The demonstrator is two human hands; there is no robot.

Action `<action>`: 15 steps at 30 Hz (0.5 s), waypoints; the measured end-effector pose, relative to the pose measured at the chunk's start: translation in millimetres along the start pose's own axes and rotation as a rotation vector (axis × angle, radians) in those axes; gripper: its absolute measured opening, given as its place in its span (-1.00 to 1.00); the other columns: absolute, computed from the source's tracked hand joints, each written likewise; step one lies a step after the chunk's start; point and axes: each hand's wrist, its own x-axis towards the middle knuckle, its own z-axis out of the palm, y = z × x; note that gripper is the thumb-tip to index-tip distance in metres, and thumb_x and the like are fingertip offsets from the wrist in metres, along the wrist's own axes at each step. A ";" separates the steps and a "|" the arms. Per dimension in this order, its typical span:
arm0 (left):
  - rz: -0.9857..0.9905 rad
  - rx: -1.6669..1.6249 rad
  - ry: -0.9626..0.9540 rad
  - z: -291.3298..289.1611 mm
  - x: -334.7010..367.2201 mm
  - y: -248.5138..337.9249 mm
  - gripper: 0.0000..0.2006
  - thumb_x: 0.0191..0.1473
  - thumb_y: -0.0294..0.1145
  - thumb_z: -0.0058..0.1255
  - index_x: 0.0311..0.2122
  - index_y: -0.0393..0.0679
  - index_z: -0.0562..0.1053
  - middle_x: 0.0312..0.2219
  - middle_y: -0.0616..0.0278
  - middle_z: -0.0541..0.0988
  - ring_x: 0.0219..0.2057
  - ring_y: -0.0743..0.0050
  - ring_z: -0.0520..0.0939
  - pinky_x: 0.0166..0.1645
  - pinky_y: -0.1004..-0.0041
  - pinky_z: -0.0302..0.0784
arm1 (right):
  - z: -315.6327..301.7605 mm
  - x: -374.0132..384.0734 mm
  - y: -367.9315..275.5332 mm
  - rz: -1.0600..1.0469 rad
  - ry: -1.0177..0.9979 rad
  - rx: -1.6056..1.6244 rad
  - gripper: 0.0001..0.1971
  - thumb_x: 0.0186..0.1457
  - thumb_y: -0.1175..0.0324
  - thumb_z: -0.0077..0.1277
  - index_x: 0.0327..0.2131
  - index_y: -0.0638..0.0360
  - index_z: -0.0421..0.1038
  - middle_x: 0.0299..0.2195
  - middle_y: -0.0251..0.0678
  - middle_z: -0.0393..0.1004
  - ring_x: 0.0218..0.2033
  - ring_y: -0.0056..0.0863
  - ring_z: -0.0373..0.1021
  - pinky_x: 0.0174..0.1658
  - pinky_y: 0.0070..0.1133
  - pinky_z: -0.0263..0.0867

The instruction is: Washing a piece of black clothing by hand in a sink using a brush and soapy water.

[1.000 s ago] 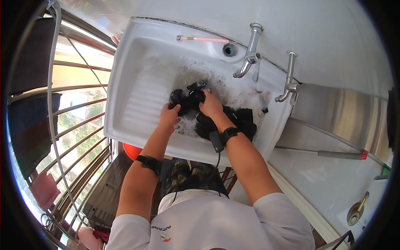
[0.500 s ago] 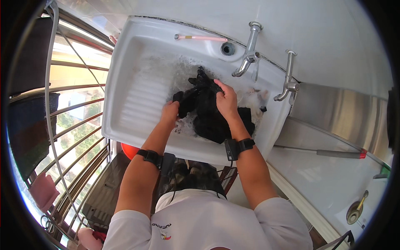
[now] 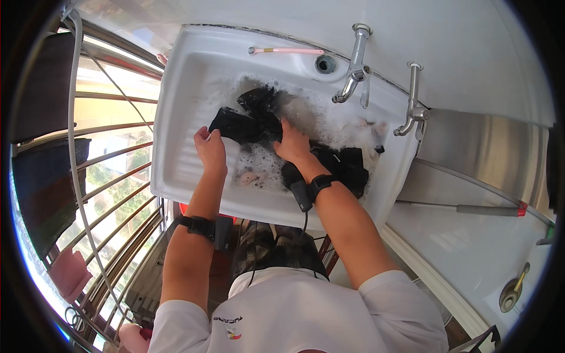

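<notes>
A wet black garment (image 3: 238, 126) stretches across soapy water in the white sink (image 3: 169, 117). My left hand (image 3: 210, 152) is closed at the garment's left end, pinching its edge over the ribbed slope. Toward the middle, my right hand (image 3: 294, 144) is closed on the same garment, with the thumb on top and the other fingers mostly hidden. More black cloth (image 3: 347, 167) lies bunched in the water beneath and beyond my right wrist. Suds and a small pinkish thing (image 3: 250, 177) float between my forearms.
Two metal taps, one near the middle (image 3: 353, 76) and one on the right (image 3: 412, 112), reach over the sink. A pink-handled brush-like stick (image 3: 288, 51) lies on the back ledge beside a drain hole (image 3: 325, 65). Window bars (image 3: 112, 170) run along the left.
Both hands have moved left, and the garment has been drawn out leftward toward the ribbed slope. My hands are lower on it, and more black cloth shows separately on the right.
</notes>
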 end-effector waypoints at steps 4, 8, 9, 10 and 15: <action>-0.508 -0.331 -0.473 24.4 -51.3 -8.9 -0.59 0.23 -0.21 0.11 0.09 -0.21 0.40 -0.13 0.18 0.53 -0.15 0.31 0.60 -0.05 0.26 0.57 | -12.6 13.1 17.9 -0.003 -0.289 0.625 -0.52 0.34 0.14 0.02 0.24 0.10 0.34 -0.02 -0.19 0.56 0.00 -0.37 0.50 0.11 -0.42 0.38; -0.726 -0.564 -0.619 44.1 -56.8 -35.4 -0.61 0.35 -0.02 -0.01 0.09 -0.07 0.44 -0.10 0.25 0.56 -0.12 0.26 0.59 0.04 0.20 0.54 | -19.4 -24.7 -9.8 0.221 -0.530 1.355 -0.59 0.47 0.06 -0.17 0.16 0.08 0.42 -0.01 -0.36 0.52 -0.02 -0.53 0.44 0.07 -0.50 0.36; -0.765 -0.817 -0.675 51.0 -59.4 -35.3 -0.64 0.38 -0.04 -0.06 0.09 -0.05 0.44 -0.11 0.26 0.58 -0.13 0.27 0.60 0.04 0.19 0.55 | -18.1 -31.4 -5.1 0.223 -0.526 1.343 -0.59 0.47 0.06 -0.17 0.16 0.08 0.42 -0.01 -0.36 0.52 -0.02 -0.53 0.44 0.07 -0.50 0.36; -0.785 -0.795 -0.658 52.3 -59.4 -36.2 -0.68 0.42 -0.08 -0.11 0.06 -0.05 0.47 -0.13 0.23 0.60 -0.15 0.29 0.62 0.03 0.21 0.56 | -16.4 -36.6 -1.6 0.211 -0.486 1.339 -0.59 0.47 0.05 -0.17 0.17 0.08 0.42 0.01 -0.35 0.51 -0.01 -0.53 0.43 0.09 -0.50 0.34; -0.502 -0.426 -0.433 53.6 -71.5 -47.2 -0.70 0.34 -0.25 -0.02 0.06 -0.18 0.46 -0.12 0.12 0.61 -0.11 0.32 0.63 0.02 0.28 0.55 | 3.7 -33.6 20.1 0.103 -0.260 1.071 -0.47 0.44 0.02 -0.11 0.26 0.20 0.33 0.10 -0.17 0.48 0.08 -0.43 0.40 0.21 -0.45 0.25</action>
